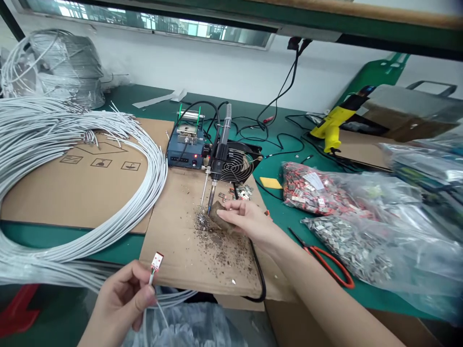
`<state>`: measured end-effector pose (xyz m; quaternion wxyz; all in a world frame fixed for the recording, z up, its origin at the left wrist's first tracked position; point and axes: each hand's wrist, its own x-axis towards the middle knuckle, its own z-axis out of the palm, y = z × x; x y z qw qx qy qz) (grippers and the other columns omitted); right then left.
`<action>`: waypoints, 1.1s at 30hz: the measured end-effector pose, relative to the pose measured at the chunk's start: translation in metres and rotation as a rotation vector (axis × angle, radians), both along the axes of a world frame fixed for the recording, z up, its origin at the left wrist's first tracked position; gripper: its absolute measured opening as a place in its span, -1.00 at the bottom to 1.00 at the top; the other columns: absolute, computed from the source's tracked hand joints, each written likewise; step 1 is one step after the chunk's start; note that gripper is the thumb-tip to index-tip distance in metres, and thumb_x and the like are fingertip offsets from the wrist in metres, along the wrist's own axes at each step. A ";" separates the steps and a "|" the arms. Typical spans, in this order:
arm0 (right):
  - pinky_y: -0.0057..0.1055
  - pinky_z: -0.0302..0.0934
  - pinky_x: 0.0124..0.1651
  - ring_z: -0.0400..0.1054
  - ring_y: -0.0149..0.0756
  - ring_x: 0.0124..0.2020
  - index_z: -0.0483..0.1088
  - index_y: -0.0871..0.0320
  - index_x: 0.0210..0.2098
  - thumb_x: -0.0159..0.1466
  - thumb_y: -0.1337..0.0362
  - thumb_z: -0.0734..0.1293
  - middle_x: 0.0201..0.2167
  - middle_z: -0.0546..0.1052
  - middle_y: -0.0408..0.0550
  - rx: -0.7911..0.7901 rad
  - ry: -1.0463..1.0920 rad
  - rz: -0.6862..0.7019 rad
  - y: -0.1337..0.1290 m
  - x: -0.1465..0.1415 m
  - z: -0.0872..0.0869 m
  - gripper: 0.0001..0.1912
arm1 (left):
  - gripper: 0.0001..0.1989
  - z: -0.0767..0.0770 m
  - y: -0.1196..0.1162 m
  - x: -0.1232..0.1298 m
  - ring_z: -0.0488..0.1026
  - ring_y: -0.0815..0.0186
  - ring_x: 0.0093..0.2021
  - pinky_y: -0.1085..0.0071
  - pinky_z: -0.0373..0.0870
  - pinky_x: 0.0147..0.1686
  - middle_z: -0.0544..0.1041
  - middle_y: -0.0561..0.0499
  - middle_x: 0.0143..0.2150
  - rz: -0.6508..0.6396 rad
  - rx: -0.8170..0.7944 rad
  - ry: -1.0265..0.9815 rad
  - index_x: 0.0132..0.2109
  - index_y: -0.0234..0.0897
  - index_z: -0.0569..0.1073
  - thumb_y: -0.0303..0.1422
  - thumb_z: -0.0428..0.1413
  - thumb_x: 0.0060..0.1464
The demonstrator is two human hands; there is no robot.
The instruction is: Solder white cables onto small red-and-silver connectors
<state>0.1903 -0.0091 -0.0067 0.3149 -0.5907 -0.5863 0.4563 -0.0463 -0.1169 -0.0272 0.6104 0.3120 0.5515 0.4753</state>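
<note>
My left hand (125, 301) pinches a grey cable just below a small white and red USB connector (157, 260), which points upward near the front edge of the cardboard. Thin coloured wires show between cable and connector. My right hand (249, 221) grips a brown sponge-like pad (221, 219) beside the tip of the soldering iron (217, 168). The iron stands tip down in its holder, in front of the blue soldering station (186, 149). Dark crumbs and bits of solder (203, 221) lie under the tip.
Coiled grey cables (155, 178) fill the left. A black fan (237, 164) stands behind the iron. At right are red-handled scissors (334, 265), a bag of red connectors (314, 190), a bag of metal shells (350, 246), a yellow sponge (270, 182) and a yellow tool (334, 125).
</note>
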 end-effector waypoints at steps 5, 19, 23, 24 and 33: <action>-0.51 -0.02 -0.62 0.13 -0.46 -0.68 0.34 0.20 -0.49 0.06 0.17 0.33 -0.69 0.29 -0.24 0.046 -0.038 0.024 -0.016 0.002 0.001 -0.80 | -0.56 -0.001 0.000 -0.004 0.10 0.62 -0.79 0.73 0.03 -0.79 0.33 0.14 -0.70 0.008 -0.033 -0.038 -0.54 -0.36 0.32 -0.11 0.31 -0.37; -0.32 0.04 -0.37 0.22 -0.21 -0.52 0.44 0.21 -0.41 0.18 0.37 0.22 -0.62 0.44 -0.04 0.855 -0.916 0.072 -0.044 -0.023 0.019 -0.84 | -0.57 -0.006 -0.002 -0.009 0.07 0.62 -0.79 0.71 0.02 -0.80 0.32 0.14 -0.70 -0.003 -0.033 -0.024 -0.55 -0.34 0.32 -0.09 0.29 -0.34; -0.32 0.02 -0.37 0.23 -0.20 -0.51 0.45 0.21 -0.41 0.19 0.36 0.23 -0.61 0.46 -0.03 0.875 -0.936 0.038 -0.045 -0.025 0.022 -0.85 | -0.57 -0.008 -0.002 -0.009 0.07 0.61 -0.79 0.71 0.01 -0.80 0.33 0.12 -0.70 -0.007 -0.017 -0.020 -0.55 -0.34 0.32 -0.09 0.29 -0.32; -0.31 0.02 -0.36 0.24 -0.18 -0.50 0.45 0.21 -0.42 0.18 0.37 0.24 -0.61 0.46 -0.02 0.860 -0.950 0.053 -0.045 -0.025 0.021 -0.85 | -0.57 -0.008 -0.003 -0.008 0.07 0.61 -0.79 0.71 0.01 -0.80 0.33 0.13 -0.70 -0.004 -0.016 -0.019 -0.55 -0.34 0.31 -0.08 0.29 -0.33; -0.34 0.07 -0.37 0.24 -0.21 -0.49 0.43 0.23 -0.35 0.18 0.33 0.25 -0.58 0.42 -0.04 0.802 -0.764 0.015 -0.044 -0.015 0.015 -0.87 | -0.58 -0.006 -0.002 -0.004 0.08 0.58 -0.75 0.71 0.04 -0.80 0.30 0.14 -0.70 -0.001 -0.009 0.005 -0.56 -0.33 0.32 -0.08 0.29 -0.33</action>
